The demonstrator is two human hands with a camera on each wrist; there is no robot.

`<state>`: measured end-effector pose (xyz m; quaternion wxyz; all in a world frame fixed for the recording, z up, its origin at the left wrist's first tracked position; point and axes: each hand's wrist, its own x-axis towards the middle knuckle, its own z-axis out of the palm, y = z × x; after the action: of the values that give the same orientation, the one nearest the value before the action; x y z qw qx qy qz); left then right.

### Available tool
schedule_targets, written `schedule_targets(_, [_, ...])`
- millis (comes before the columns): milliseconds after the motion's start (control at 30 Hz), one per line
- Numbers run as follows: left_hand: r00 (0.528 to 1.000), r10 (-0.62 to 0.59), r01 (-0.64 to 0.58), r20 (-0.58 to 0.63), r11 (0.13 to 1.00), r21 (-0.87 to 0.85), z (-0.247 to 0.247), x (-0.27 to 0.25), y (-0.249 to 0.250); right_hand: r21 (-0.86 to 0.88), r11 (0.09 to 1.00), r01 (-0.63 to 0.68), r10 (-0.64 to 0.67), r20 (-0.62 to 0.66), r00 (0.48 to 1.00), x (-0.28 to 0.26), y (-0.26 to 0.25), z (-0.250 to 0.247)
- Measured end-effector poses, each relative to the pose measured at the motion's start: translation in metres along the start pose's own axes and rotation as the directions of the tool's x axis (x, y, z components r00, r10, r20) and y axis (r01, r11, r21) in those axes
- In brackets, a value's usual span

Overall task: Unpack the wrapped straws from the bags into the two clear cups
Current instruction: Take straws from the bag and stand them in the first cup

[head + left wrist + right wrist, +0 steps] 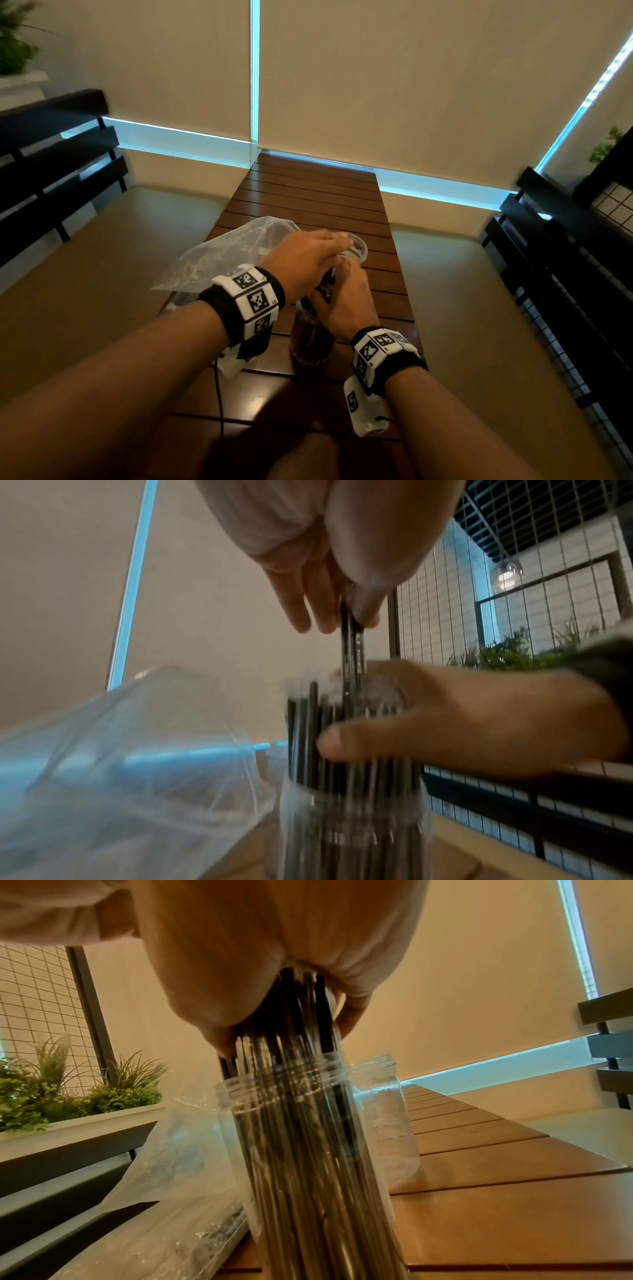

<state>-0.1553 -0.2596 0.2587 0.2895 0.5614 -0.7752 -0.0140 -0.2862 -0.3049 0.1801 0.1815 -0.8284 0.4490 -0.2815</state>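
A near clear cup (pixel 310 339) stands on the slatted wooden table (pixel 308 192), packed with dark wrapped straws (pixel 301 1123). My right hand (pixel 342 301) grips the bundle of straws just above the cup's rim, thumb across the front (pixel 369 742). My left hand (pixel 308 260) is above it and pinches a couple of straws (pixel 352 642) that stick up out of the bundle. A second clear cup (pixel 387 1123) stands just behind, with no straws in it. A crumpled clear plastic bag (pixel 222 260) lies to the left of both cups.
Cushioned bench seats (pixel 102 274) flank the narrow table on both sides. Dark slatted rails (pixel 58 164) and a wire grid with plants (pixel 51 1091) stand beyond them. A blind (pixel 376 85) closes off the far end of the table.
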Motion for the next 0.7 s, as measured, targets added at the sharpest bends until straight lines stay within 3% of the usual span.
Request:
schedule_targets(100, [0.970, -0.056, -0.008, 0.238, 0.966, 0.259, 0.028, -0.019, -0.003, 0.037, 0.999, 0.006, -0.007, 0.028, 1.000, -0.002, 0.002, -0.006])
schedule_targets(167, [0.945, -0.127, 0.036, 0.301, 0.957, 0.289, 0.041, -0.032, -0.007, 0.026, 0.999, 0.023, -0.024, 0.036, 0.999, -0.005, 0.004, -0.009])
schedule_targets(300, [0.974, -0.067, 0.026, 0.214, 0.981, 0.190, 0.036, -0.035, -0.011, -0.064, 0.998, 0.020, -0.020, 0.000, 1.000, -0.004, 0.000, -0.013])
schedule_targets(400, [0.973, -0.134, 0.129, 0.185, 0.991, 0.041, 0.024, -0.028, -0.013, -0.110, 0.990, 0.086, -0.098, -0.108, 0.989, 0.001, -0.012, -0.017])
schedule_targets(467, [0.980, -0.194, 0.195, 0.035, 0.980, -0.030, 0.021, -0.026, -0.024, -0.162, 0.977, 0.136, -0.158, -0.127, 0.979, 0.004, -0.020, -0.016])
schedule_targets(500, [0.965, -0.246, 0.243, -0.088, 0.969, -0.037, 0.019, -0.026, -0.031, -0.203, 0.967, 0.152, -0.176, -0.107, 0.978, 0.004, -0.023, -0.013])
schedule_targets(567, [0.879, -0.390, 0.405, -0.276, 0.914, -0.002, 0.013, -0.025, -0.046, -0.323, 0.929, 0.180, -0.190, -0.001, 0.982, 0.005, -0.026, -0.007])
schedule_targets(600, [0.834, -0.466, 0.496, -0.297, 0.868, 0.033, 0.010, -0.026, -0.052, -0.387, 0.902, 0.193, -0.184, 0.059, 0.981, 0.005, -0.026, -0.003])
schedule_targets(700, [0.733, -0.664, 0.680, -0.150, 0.722, 0.125, 0.011, -0.030, -0.075, -0.460, 0.865, 0.198, -0.151, 0.138, 0.979, 0.008, -0.021, -0.003])
